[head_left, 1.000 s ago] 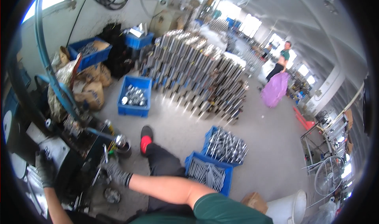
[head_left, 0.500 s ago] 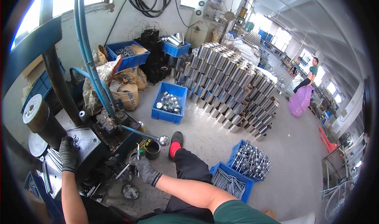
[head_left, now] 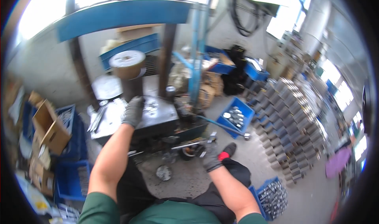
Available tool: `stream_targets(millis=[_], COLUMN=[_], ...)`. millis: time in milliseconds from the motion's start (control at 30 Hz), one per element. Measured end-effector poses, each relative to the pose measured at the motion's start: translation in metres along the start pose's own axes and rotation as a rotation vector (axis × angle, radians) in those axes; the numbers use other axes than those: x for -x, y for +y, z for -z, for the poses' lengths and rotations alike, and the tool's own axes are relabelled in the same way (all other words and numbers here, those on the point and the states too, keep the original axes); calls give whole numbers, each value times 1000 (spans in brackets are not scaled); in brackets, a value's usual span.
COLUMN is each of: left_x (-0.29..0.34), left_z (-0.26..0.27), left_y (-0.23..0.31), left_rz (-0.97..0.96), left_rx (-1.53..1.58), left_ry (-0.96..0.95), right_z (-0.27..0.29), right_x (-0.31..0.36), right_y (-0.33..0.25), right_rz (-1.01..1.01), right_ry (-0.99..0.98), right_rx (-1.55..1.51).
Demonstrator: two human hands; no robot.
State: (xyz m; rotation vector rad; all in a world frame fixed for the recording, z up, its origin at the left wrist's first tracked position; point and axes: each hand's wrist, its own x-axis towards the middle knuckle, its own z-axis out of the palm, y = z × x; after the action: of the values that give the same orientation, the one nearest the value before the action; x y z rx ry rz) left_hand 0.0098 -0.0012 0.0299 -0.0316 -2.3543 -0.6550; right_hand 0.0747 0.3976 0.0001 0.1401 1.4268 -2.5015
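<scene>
My left hand [head_left: 134, 111], in a grey glove, is at the foot of a dark upright press cylinder [head_left: 132, 88] with a pale round top. Its fingers point away from me and are blurred; whether they hold anything is hidden. Small metal pieces [head_left: 151, 105] lie just right of it on the steel press table [head_left: 158, 119]. Lower and to the right, my right hand [head_left: 212, 157], also gloved, is closed round the short crossbar of a metal handle [head_left: 213, 136]. A metal rod [head_left: 185, 145] runs from the handle toward the machine.
A blue lever [head_left: 221, 123] with a ball end sticks out from the press. Beyond it stand a blue crate of metal parts [head_left: 237, 117] and tall stacks of metal tubes [head_left: 284, 125]. Cardboard boxes [head_left: 51, 125] and blue crates [head_left: 73, 180] are at left. A blue crossbeam [head_left: 126, 19] spans above.
My view has swung left, so the press and both hands appear further right. The left hand stays by the cylinder's foot, the right by the metal handle.
</scene>
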Motion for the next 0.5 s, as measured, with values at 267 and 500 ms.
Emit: stream_targets(millis=[267,500], left_x=[27,51], left_z=[84,67], left_y=[70,144], left_rz=[22,-133], left_rx=[101,904], left_ry=[-280,-575], right_z=[-64,-155], right_x=[4,-17], right_y=[-45,-62], right_rz=[-127,-141], right_ry=[-130,-328], right_rx=[-37,6])
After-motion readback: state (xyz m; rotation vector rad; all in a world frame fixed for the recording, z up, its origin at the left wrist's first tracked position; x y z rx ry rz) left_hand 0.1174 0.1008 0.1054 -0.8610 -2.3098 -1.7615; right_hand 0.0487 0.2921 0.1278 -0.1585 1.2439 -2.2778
